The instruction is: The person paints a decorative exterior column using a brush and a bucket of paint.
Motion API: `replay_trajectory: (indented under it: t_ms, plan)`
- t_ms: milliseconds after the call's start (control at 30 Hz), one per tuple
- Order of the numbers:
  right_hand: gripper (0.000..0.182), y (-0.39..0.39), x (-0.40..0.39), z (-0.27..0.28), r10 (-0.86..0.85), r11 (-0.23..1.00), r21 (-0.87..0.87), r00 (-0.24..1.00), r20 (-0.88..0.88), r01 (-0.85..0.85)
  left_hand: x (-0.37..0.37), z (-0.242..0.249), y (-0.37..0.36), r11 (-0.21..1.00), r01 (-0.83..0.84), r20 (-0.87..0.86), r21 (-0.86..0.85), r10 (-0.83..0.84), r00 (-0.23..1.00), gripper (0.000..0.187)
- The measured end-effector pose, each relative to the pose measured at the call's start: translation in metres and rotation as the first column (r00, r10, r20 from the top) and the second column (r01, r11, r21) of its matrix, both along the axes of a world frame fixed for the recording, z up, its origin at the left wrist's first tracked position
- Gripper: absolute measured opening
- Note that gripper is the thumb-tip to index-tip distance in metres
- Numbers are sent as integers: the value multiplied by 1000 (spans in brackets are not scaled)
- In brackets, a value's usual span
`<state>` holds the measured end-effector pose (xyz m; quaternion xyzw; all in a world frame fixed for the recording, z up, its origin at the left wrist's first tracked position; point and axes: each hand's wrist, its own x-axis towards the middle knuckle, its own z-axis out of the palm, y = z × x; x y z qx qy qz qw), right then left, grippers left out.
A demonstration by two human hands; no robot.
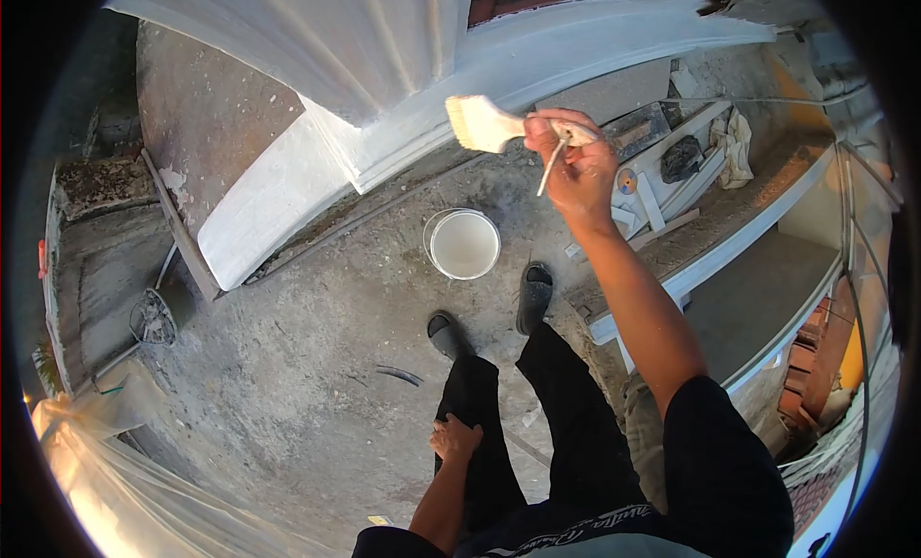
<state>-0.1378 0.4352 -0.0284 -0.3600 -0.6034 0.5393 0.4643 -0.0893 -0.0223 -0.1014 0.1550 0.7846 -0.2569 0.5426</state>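
A wide paintbrush with pale bristles is held in my right hand, raised in front of me. Its bristles point left, close to a white-painted moulded ledge. A thin white stick-like piece shows by the fingers of that hand; whether it belongs to the brush cannot be made out. My left hand lies on my left knee, its fingers over the black trouser leg and holding nothing. On the ground ahead of my feet stands a white bucket with whitish liquid inside.
A white fluted column rises above the ledge. Boards and scraps lie along the right, beside a white-edged step. To the left sit a dark bucket and clear plastic sheeting. A short dark hose piece lies on the concrete.
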Motion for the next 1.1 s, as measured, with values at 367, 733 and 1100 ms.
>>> replay_trajectory:
  t_ms: [367, 733, 1100]
  plan:
    - [24, 115, 19, -40, -161, 985, 94, 970, 184, 146, 0, 4, 16, 996, -45, 49, -83, 49, 998, 81]
    - [25, 196, 99, -26, -518, 684, 728, 675, 526, -43, 3, 0, 12, 999, -7, 26, -47, 8, 1000, 79]
    - [30, -78, -33, -19, 256, 821, 465, 942, 216, -330, 1, -2, 20, 997, 46, 28, -69, -44, 999, 76]
